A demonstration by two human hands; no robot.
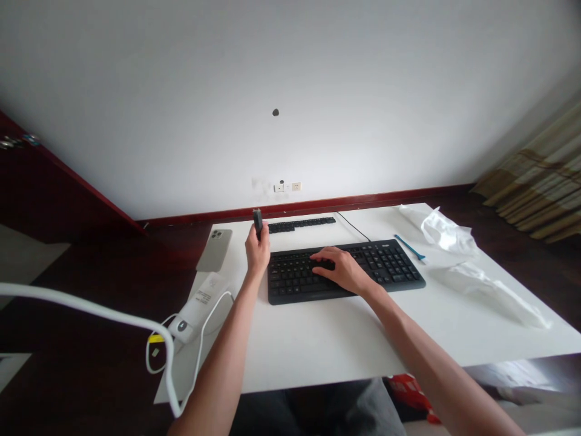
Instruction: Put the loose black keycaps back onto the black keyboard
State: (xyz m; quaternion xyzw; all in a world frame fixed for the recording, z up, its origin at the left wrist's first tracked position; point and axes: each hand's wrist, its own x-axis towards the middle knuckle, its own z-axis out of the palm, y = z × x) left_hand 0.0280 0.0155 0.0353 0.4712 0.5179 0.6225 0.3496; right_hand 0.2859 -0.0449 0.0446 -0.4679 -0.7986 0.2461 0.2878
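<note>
My left hand (258,248) is closed around a small, black, stick-like tool (258,221) held upright near the keyboard's far left corner; its exact kind is unclear. A black keyboard (385,266) lies on the white table. Over its middle-left keys rests my right hand (338,266), thumb and fingers apart and slightly bent, with nothing visible between them. Behind the keyboard, black keycaps (302,224) are laid out in rows, partly hidden by my left hand. A blue tool (408,247) with a pale tip lies beside the keyboard's right end.
On the left of the table (318,345) are a phone (215,250) and a white power strip (200,306). A white cable (113,315) crosses the left foreground. Crumpled clear plastic bags (447,233) lie on the right. The keyboard's cord (354,227) runs to the back edge.
</note>
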